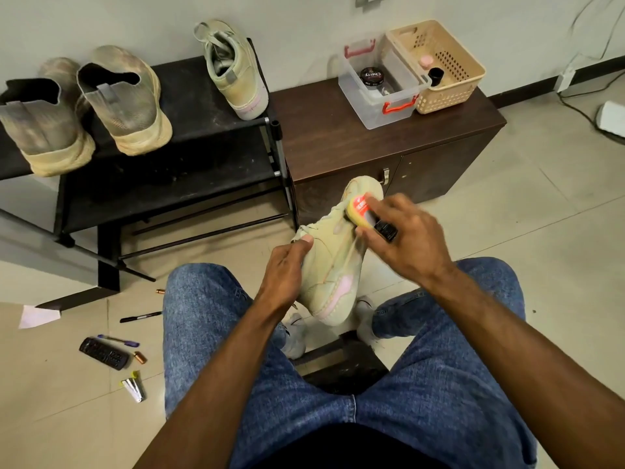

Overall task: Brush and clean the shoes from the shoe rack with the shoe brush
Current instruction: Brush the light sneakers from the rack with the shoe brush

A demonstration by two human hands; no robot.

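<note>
Between the knees, over the floor tiles, left hand [285, 265] grips a pale sneaker [333, 265] by its side, thumb on top, fingers curled under, toe pointing away. Right hand [406, 238] is clamped on a shoe brush [363, 211], yellow w/ red label, pressed vs the upper near the laces. On the black shoe rack [189, 140] top shelf: matching sneaker [233, 69] plus 2 dirty grey shoes [88, 106]. Cabinet [338, 137] just beside the rack holds a clear box [382, 86] & a basket [439, 66].
</note>
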